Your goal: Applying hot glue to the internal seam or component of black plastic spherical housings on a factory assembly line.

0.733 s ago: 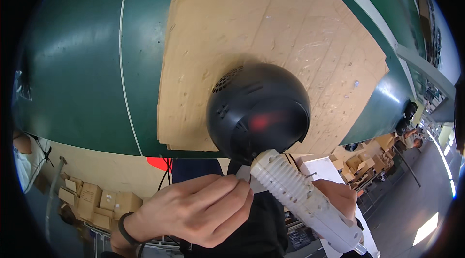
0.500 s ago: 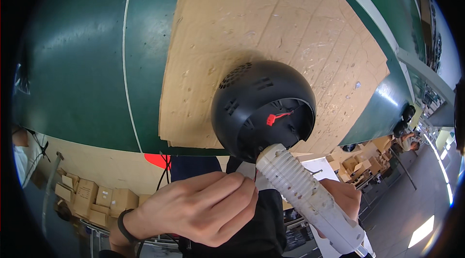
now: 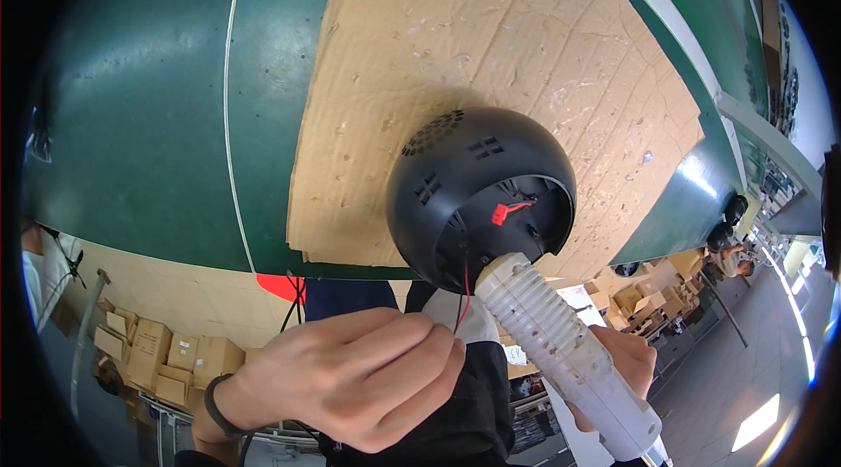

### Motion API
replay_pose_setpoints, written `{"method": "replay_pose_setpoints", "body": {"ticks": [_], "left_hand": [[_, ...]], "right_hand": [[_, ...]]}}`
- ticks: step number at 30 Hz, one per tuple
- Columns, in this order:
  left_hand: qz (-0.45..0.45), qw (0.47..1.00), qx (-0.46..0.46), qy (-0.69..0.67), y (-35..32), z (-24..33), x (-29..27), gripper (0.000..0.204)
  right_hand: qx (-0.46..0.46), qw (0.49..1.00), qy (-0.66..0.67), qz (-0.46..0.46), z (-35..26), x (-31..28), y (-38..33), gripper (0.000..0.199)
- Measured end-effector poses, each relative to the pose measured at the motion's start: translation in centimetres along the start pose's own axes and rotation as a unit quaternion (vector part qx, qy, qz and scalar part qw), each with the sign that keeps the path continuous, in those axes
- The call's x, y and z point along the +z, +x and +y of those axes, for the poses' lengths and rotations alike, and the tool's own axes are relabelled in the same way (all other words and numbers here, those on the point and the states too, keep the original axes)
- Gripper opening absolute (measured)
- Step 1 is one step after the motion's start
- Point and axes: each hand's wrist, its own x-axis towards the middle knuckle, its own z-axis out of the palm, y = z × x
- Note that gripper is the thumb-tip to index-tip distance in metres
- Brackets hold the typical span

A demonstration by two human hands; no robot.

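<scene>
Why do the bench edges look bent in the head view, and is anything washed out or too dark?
Head view: fisheye curves the green table edges and white line; corners are black vignette. Glare whitens the floor at lower right, near the white ribbed tool. The black dome housing shades the cardboard sheet beside it; its interior is dim, though the red connector reads clearly. Left hand looks sharp.

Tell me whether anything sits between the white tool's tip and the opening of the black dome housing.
Nothing visible does. The white ribbed tool, held in the right hand, already reaches the open rim of the black dome housing. The red wire hangs just left of the tip.
</scene>
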Motion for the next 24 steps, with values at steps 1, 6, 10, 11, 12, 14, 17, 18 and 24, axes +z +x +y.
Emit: {"method": "replay_pose_setpoints", "body": {"ticks": [1,6,10,11,12,14,17,18,24], "left_hand": [[0.012,1.000,0.003,-0.004,0.1,-0.2,-0.3,0.020],[0.138,0.990,-0.022,-0.020,1.5,-1.8,-1.4,0.026],[0.178,0.980,-0.059,-0.068,3.0,-3.5,-1.6,0.032],[0.173,0.980,-0.061,-0.073,3.3,-3.8,-1.6,0.032],[0.172,0.979,-0.069,-0.087,3.6,-4.1,-1.4,0.032],[0.181,0.979,-0.047,-0.084,4.0,-4.6,-1.0,0.032],[0.192,0.976,-0.036,-0.098,4.3,-4.8,-0.5,0.031],[0.195,0.974,-0.038,-0.110,4.3,-4.8,-0.5,0.031],[0.196,0.973,-0.048,-0.111,3.9,-4.5,-0.7,0.031]], "right_hand": [[0.004,1.000,-0.002,0.000,0.0,0.0,-0.1,0.022],[0.024,1.000,0.015,0.003,0.2,0.1,-0.5,0.022],[0.018,1.000,-0.002,-0.009,0.2,0.3,-0.7,0.021],[0.039,0.999,0.011,0.005,0.2,0.6,-0.8,0.025],[0.062,0.998,0.022,0.019,0.2,1.0,-0.8,0.029],[0.062,0.997,0.032,0.016,0.2,1.1,-0.7,0.029],[0.008,1.000,0.026,-0.010,0.1,0.5,-0.5,0.023],[-0.002,1.000,0.020,-0.005,0.1,0.6,-0.5,0.023],[-0.013,1.000,0.015,-0.006,0.2,0.3,-0.6,0.023]]}}
